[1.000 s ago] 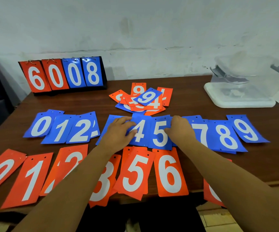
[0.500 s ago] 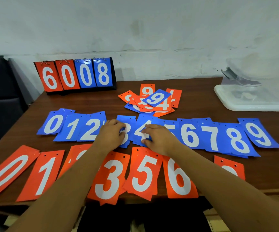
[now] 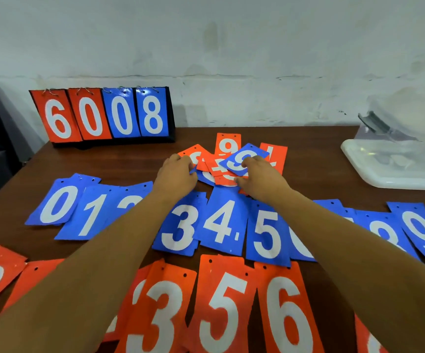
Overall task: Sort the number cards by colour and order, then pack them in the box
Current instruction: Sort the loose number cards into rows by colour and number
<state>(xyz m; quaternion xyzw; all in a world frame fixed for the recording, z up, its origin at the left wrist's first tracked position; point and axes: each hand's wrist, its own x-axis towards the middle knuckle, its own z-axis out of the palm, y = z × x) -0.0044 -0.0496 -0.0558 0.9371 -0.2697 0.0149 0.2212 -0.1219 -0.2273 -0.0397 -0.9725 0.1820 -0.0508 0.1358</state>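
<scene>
Number cards [image 3: 270, 235]: mixed loose pile [image 3: 221, 170] at mid-table, beyond blue row [image 3: 221, 225] and orange row [image 3: 223, 301] at near edge; left hand [image 3: 178, 175] curled at pile's left edge, grip cannot be told; right hand [image 3: 261, 175] pinching pile, fingers over top blue 9, thumb at its near edge; clear box [image 3: 395, 159] far right

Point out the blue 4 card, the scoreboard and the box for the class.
blue 4 card [image 3: 223, 222]: head view, on the white digit.
scoreboard [image 3: 122, 115]: head view, on its blue 0 flap.
box [image 3: 374, 178]: head view, on the white near rim.
</scene>
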